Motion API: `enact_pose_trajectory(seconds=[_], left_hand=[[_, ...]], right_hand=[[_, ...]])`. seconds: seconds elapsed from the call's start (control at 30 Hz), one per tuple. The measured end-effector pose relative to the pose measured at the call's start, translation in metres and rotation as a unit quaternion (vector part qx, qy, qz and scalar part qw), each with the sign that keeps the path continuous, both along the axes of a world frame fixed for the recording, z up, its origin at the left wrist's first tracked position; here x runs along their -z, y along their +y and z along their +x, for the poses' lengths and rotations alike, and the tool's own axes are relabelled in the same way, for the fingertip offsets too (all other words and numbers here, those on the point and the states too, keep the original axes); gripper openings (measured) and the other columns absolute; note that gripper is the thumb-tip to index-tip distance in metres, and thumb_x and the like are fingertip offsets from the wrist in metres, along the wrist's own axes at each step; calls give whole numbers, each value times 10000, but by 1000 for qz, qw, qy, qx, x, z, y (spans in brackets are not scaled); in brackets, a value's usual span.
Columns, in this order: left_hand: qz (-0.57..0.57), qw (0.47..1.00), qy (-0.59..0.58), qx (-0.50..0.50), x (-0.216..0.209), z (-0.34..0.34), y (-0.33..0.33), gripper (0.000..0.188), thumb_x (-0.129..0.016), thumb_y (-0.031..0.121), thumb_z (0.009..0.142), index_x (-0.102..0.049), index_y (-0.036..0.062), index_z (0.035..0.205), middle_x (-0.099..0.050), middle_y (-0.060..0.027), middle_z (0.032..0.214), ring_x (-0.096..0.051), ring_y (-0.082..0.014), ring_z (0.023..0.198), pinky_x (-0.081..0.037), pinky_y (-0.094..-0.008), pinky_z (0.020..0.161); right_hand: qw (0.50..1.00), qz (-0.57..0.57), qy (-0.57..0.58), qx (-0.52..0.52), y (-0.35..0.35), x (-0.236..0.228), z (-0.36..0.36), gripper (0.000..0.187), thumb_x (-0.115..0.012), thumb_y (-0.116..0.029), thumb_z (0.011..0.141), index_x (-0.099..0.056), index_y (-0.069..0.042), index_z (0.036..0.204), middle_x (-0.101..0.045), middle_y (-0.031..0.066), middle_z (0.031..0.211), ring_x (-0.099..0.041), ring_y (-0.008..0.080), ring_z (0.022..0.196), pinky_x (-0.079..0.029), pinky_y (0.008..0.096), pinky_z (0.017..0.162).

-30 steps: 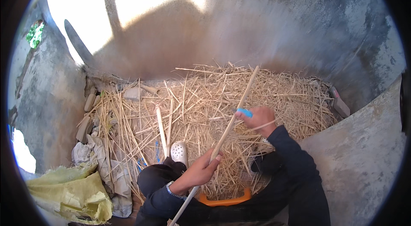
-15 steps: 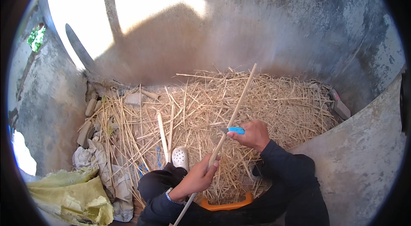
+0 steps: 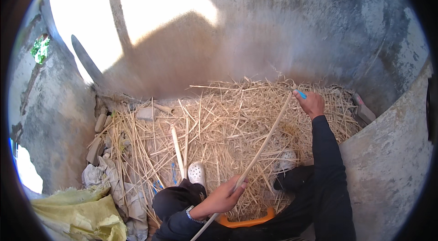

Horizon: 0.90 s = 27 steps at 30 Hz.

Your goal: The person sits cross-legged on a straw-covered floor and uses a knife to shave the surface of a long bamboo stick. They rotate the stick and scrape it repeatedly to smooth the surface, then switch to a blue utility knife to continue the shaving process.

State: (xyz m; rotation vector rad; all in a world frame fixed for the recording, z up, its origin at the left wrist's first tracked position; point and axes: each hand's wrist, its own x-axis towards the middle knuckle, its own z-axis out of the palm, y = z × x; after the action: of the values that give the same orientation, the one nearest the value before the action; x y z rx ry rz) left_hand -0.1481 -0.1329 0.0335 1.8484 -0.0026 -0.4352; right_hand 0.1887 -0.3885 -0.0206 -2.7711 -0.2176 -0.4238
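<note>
A long, pale strip of split bamboo or wood (image 3: 265,144) slants from the lower edge up to the right. My left hand (image 3: 224,196) is closed around its lower part, with a beaded bracelet on the wrist. At the strip's far end, my right hand (image 3: 314,104) grips a blue utility knife (image 3: 299,94). The knife is at or very near the strip's tip; whether its blade touches the wood I cannot tell. Beneath both hands lies a thick litter of shavings and thin strips (image 3: 228,127).
An orange curved handle or seat edge (image 3: 248,220) shows between my legs. Light clogs (image 3: 197,173) are on my feet. Longer strips (image 3: 177,150) lie left, near yellow sacking (image 3: 84,213) and stones (image 3: 101,122). A concrete wall (image 3: 273,36) stands behind, another (image 3: 392,159) at right.
My right hand has slid the knife up and away along the strip to its far end, straightening the arm. The strip now leans further right, and my left hand has shifted slightly right.
</note>
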Motion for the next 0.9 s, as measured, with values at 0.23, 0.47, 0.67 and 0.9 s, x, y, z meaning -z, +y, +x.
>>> enact_pose_trajectory(seconds=[0.23,0.47,0.67,0.9], left_hand=[[-56,995,-80,22,10,-2,-12,257,-408,254,1014,-485,54,1158,-404,38,704,-397,-65,621,-371,-253,571],[-287,939,128,-141,10,22,15,268,-377,268,1025,-418,93,1224,-342,52,612,-292,-35,419,-276,-206,368],[-336,911,170,-171,0,29,20,268,-340,279,1028,-438,92,1192,-331,32,625,-286,-46,421,-271,-204,372],[-347,908,190,-134,-3,26,4,251,-358,288,1027,-432,126,1203,-344,43,649,-301,-44,440,-270,-201,383]], right_hand=[[963,34,150,222,-83,46,37,894,-273,-785,832,-688,-3,704,-623,240,699,-621,399,712,-454,512,634],[979,152,106,-80,37,-29,-48,750,-428,-743,825,-624,-51,614,-517,103,503,-559,264,510,-426,409,497],[919,96,12,-383,103,-25,-163,733,-518,-805,714,-585,-99,529,-456,58,399,-494,236,354,-392,359,395],[957,40,56,-280,96,-26,-135,712,-528,-759,741,-594,-91,502,-494,87,405,-530,248,370,-408,363,392]])
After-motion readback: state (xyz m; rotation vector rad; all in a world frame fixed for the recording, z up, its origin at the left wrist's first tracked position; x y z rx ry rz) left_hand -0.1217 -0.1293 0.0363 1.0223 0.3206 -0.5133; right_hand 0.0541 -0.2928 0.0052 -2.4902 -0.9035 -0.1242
